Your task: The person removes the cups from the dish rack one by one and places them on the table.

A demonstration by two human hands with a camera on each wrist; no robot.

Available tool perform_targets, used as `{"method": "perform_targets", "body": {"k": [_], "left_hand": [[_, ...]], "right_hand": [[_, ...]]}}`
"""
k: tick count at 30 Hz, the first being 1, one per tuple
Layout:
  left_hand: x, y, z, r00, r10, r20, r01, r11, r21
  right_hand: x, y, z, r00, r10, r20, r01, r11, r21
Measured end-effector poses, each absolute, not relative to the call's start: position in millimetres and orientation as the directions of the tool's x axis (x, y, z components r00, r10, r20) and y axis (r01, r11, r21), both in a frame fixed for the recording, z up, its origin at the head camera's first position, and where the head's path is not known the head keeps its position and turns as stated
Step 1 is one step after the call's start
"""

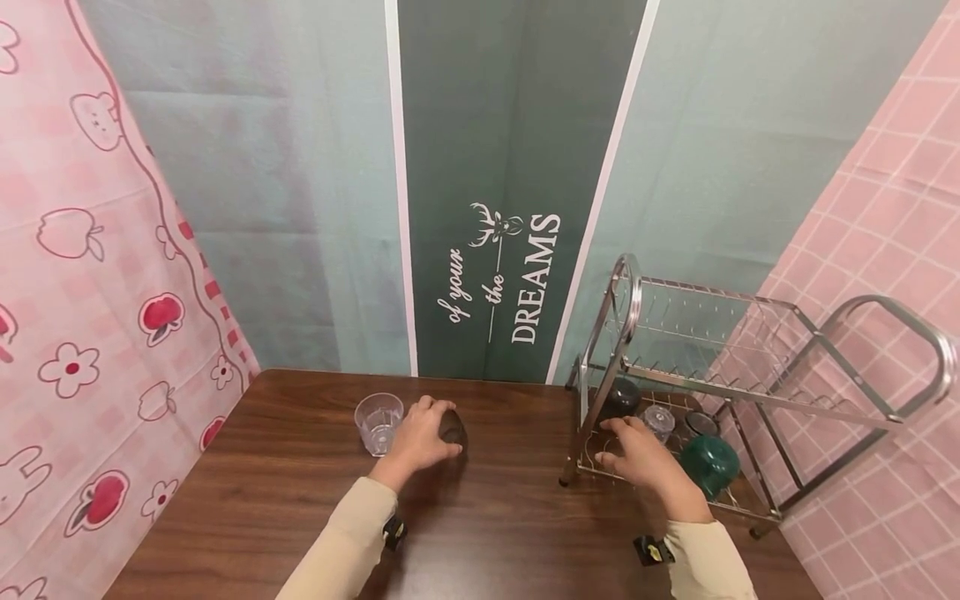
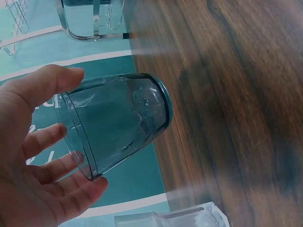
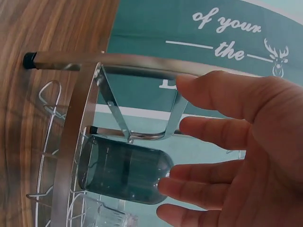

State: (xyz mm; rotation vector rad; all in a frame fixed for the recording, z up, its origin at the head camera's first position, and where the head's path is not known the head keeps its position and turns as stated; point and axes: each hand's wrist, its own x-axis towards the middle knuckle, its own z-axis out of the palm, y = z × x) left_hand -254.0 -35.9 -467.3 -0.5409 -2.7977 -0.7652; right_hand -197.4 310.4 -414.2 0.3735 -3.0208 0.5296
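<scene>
My left hand [image 1: 422,437] grips a dark see-through plastic cup [image 2: 118,118] near its rim, thumb on one side and fingers on the other. The cup's base points down at the wooden table; in the head view the hand covers much of it. Left of this hand stands a clear cup [image 1: 378,425]. My right hand [image 1: 641,454] reaches over the lower shelf of a metal dish rack [image 1: 630,367], fingers spread with nothing held. In the right wrist view its fingertips overlap an upside-down dark cup [image 3: 125,170] on that shelf.
On the rack's lower shelf also stand a small clear cup [image 1: 658,423], a dark-rimmed cup [image 1: 702,423] and a green cup [image 1: 709,465]. The rack's upper shelf [image 1: 720,333] overhangs them. A printed curtain [image 1: 517,167] hangs behind the table [image 1: 510,517].
</scene>
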Motion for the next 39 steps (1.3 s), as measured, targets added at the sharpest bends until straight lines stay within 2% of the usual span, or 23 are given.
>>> {"method": "perform_targets", "body": {"k": [23, 39], "left_hand": [[-275, -40, -466, -0.914, 0.317, 0.254, 0.396, 0.834, 0.385], [-285, -44, -473, -0.899, 0.367, 0.238, 0.421, 0.873, 0.246]], "right_hand": [[-227, 328, -413, -0.961, -0.202, 0.191, -0.252, 0.923, -0.291], [-246, 327, -413, -0.964, -0.126, 0.233, -0.187, 0.948, -0.259]]}}
